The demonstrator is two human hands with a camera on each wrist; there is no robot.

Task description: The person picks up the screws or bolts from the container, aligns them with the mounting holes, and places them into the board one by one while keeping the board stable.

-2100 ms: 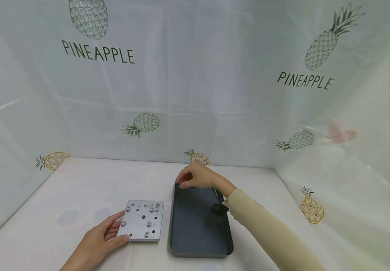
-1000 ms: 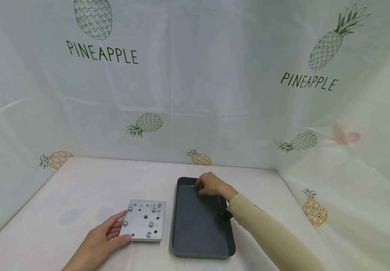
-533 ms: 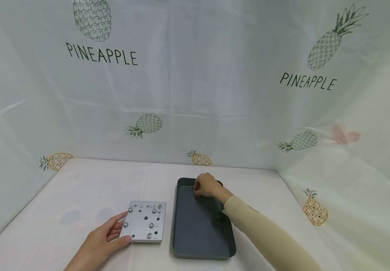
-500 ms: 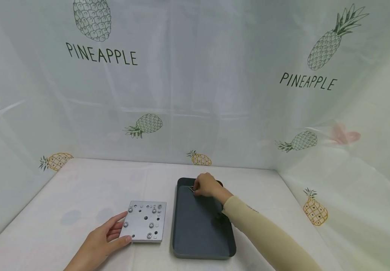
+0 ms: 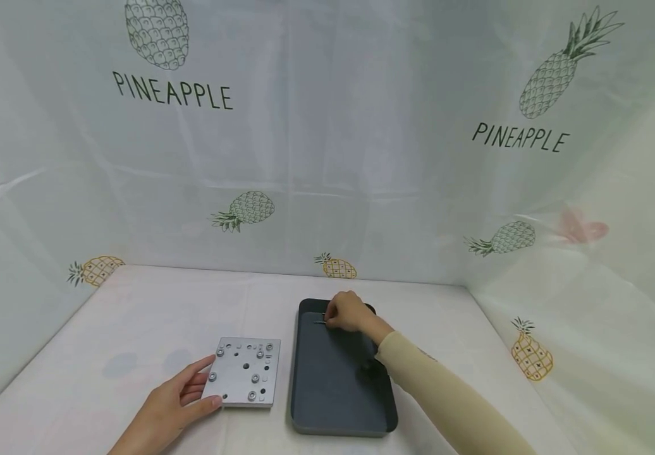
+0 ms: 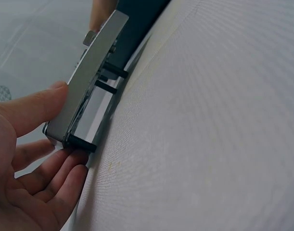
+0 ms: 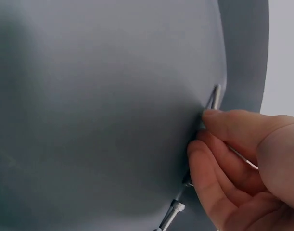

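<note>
White cloth (image 5: 179, 306) underlies both hands; in the head view the left hand (image 5: 171, 402) grips a square silver metal plate (image 5: 232, 381). Left wrist: thumb above, fingers curled below, probably steadying it. Right wrist: the right hand (image 7: 249, 179) seemingly pinches a thin silver metal pin (image 7: 216, 97) inside a rectangular dark-grey tray (image 7: 113, 96).

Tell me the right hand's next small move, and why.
Probably close the fingers of the right hand firmly on the slim metal rod: its end shows beyond them in the gray tray, but a secure grip isn't plainly visible. The left hand holds the metal plate.
</note>
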